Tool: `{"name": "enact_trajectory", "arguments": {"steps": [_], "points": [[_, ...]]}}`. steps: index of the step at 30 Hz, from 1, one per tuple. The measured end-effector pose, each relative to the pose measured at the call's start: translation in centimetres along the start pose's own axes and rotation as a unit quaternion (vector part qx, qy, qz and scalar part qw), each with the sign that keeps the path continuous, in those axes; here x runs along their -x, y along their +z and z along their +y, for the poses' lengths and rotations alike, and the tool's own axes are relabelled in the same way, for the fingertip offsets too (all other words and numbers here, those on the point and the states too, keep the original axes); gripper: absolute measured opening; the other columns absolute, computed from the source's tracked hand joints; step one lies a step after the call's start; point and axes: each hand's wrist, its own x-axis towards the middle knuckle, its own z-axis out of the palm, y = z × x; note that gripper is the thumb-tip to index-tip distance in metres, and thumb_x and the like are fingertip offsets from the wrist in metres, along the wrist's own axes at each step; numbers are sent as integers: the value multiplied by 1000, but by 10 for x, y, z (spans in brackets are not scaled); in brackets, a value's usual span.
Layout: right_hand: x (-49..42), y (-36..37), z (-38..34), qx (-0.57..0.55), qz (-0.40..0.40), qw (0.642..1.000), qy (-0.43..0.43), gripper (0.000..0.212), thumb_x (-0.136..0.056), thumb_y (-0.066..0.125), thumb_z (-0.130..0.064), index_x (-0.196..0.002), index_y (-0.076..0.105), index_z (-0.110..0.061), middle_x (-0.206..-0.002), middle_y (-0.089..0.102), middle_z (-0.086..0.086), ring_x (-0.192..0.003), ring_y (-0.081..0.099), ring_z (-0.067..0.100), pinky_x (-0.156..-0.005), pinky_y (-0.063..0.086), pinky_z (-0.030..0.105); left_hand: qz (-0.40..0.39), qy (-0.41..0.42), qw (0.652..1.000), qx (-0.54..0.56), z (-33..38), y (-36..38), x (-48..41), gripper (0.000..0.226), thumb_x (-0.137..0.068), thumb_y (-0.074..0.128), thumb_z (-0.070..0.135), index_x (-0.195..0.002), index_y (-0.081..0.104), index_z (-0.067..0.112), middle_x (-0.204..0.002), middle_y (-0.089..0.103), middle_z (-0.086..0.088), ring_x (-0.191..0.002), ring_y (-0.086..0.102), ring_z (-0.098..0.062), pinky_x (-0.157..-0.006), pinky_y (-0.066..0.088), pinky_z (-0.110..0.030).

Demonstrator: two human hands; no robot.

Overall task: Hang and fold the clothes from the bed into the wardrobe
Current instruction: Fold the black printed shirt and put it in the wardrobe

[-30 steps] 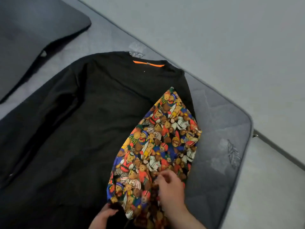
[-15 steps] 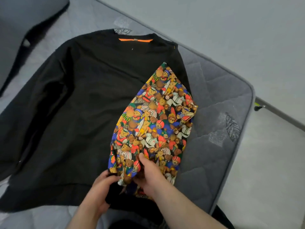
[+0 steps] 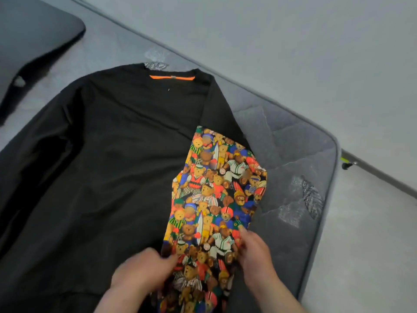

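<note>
**Bear-print cloth on black sweatshirt: hand positions and visibility limits**

1. Markings. The black sweatshirt (image 3: 108, 168) carries an orange strip (image 3: 172, 77) inside the back of the neckline, with a small grey tab at its middle. Any lettering there is too small to read. The printed cloth (image 3: 212, 195) shows a repeating pattern of dressed teddy bears, and no words can be made out on it.

2. Location. The sweatshirt lies flat on the grey quilted mattress (image 3: 297, 154), neckline toward the top of the frame. The printed cloth lies on its lower-right part, running from centre-right down to the bottom edge.

3. Hands. The right hand (image 3: 257, 256), lower right, pinches the right edge of the printed cloth, with its thumb on top. The left hand (image 3: 144, 272), lower centre, is motion-blurred. Its fingers reach the cloth's left edge, but whether they grip it cannot be determined.

4. Visibility limits.
- The lower end of the printed cloth and both forearms are cut off at the bottom of the frame.
- The sweatshirt's left sleeve runs out of the frame's left side.
- A dark object (image 3: 33, 41), upper left, is partly out of frame and unidentifiable.
</note>
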Motion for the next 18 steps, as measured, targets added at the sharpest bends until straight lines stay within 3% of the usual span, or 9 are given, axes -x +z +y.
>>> {"name": "enact_trajectory", "arguments": {"steps": [2, 3, 4, 6, 8, 10, 12, 14, 18], "points": [[-22, 11, -37, -57, 1, 997, -48, 27, -93, 61, -27, -110, 67, -6, -101, 74, 12, -94, 71, 30, -87, 55, 47, 180, 31, 983, 35, 40, -52, -21, 56, -77, 50, 71, -102, 62, 22, -108, 66, 0, -102, 62, -22, -79, 48, -31], [-32, 17, -55, -70, -1, 996, -56, 33, -91, 62, -33, -113, 67, -8, -105, 73, 13, -97, 71, 31, -91, 53, 51, 233, 76, 963, 114, 62, -75, -32, 55, -79, 57, 64, -113, 59, 22, -113, 64, 1, -105, 62, -20, -83, 49, -32], [-41, 24, -73, -74, -7, 996, -48, 40, -89, 63, -41, -114, 67, -10, -108, 73, 13, -99, 70, 32, -93, 51, 53, 232, 128, 942, 207, 82, -93, -46, 54, -80, 63, 57, -119, 57, 21, -115, 63, 3, -104, 62, -17, -86, 50, -33], [-57, 31, -106, -73, -31, 997, -9, 50, -87, 60, -52, -114, 68, -11, -109, 72, 14, -100, 69, 35, -95, 49, 56, 152, 196, 901, 357, 126, -128, -68, 42, -82, 67, 49, -112, 59, 21, -109, 67, 5, -97, 65, -11, -87, 52, -33], [-70, 33, -133, -77, -59, 995, 17, 51, -90, 56, -52, -113, 68, -8, -107, 72, 17, -99, 69, 37, -95, 49, 56, 69, 222, 877, 420, 168, -155, -88, 37, -84, 66, 50, -106, 62, 20, -103, 69, 2, -94, 66, -14, -88, 52, -34], [-79, 32, -150, -88, -71, 993, 15, 46, -93, 53, -43, -114, 67, -5, -107, 72, 19, -100, 68, 38, -95, 50, 54, 68, 231, 885, 399, 200, -172, -108, 35, -83, 69, 48, -102, 61, 20, -100, 68, -1, -90, 66, -15, -84, 53, -33], [-88, 33, -161, -91, -76, 993, -6, 38, -95, 53, -34, -113, 67, -4, -106, 72, 20, -99, 68, 38, -93, 51, 53, 127, 234, 914, 307, 221, -180, -133, 21, -83, 73, 33, -91, 62, 17, -91, 69, -2, -85, 67, -18, -77, 56, -35], [-98, 37, -172, -94, -63, 992, -52, 29, -96, 55, -27, -107, 68, -3, -103, 72, 20, -95, 70, 36, -87, 54, 51, 193, 248, 915, 254, 237, -187, -154, 15, -85, 70, 26, -91, 65, 13, -90, 70, -4, -87, 68, -23, -82, 56, -37], [-133, 51, -202, 65, 93, 971, -212, 27, -91, 63, -33, -78, 71, -12, -80, 75, 7, -78, 72, 23, -76, 60, 44, 295, 284, 891, 194, 261, -201, -181, 23, -94, 56, 29, -102, 62, 7, -99, 66, -9, -93, 62, -24, -87, 50, -38]]}}
